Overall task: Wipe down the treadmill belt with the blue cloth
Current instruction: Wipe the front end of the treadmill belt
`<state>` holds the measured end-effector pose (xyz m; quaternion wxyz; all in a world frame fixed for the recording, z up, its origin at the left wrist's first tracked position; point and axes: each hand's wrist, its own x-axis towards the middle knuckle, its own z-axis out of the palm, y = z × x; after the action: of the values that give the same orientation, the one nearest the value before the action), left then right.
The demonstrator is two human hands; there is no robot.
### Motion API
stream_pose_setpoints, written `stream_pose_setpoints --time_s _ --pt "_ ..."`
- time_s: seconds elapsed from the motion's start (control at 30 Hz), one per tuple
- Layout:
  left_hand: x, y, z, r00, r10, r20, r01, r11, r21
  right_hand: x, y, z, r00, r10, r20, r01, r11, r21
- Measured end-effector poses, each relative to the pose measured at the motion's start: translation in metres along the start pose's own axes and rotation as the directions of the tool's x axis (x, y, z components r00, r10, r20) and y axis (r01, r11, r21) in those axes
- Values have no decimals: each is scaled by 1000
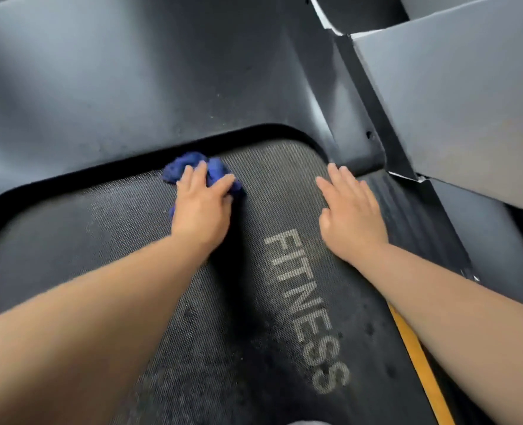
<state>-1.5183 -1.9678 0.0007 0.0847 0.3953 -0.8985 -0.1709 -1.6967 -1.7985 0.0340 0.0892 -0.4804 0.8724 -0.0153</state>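
Blue cloth (189, 167) is a crumpled, dark-blue bunch. It lies on the treadmill belt (116, 246), close to the belt's far edge, at about 10 o'clock from the middle of the view. The left hand (203, 200) is on top of it, with the fingers curled over the bunch and pushing it down. Bits of cloth stick out past the fingers at 12 o'clock.

The belt is black with tiny dots and some paler grey patches. The word FITNESS (306, 308) is printed on it in pale letters that run toward 5 o'clock. The right hand (350, 210) lies flat on the belt at 3 o'clock. Its fingers are straight and close together, and it holds nothing.

Just past the cloth, at 12 o'clock, the belt ends in a dark gap under the grey cover (131, 87). At 3 o'clock the ribbed side rail (413, 216) is just beside the right hand. A yellow stripe (419, 357) shows at 5 o'clock. Bare belt lies open toward 8 o'clock, and toward 6 o'clock between the arms.
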Motion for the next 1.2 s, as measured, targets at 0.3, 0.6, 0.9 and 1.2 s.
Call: stream_pose_setpoints --time_s 0.3,0.6,0.9,1.2 --pt "-16 11 16 825 535 182 -528 845 -87 -15 23 11 959 247 136 -243 969 -42" --pt "-15 36 27 910 369 187 -360 929 -83 -13 35 -2 948 155 277 -131 986 -103" --pt "68 41 44 981 193 -27 -194 980 -43 -19 26 33 972 226 -60 -231 968 -95" --pt "25 46 36 724 637 265 -636 765 -100 -19 26 29 973 225 -57 -229 970 -81"
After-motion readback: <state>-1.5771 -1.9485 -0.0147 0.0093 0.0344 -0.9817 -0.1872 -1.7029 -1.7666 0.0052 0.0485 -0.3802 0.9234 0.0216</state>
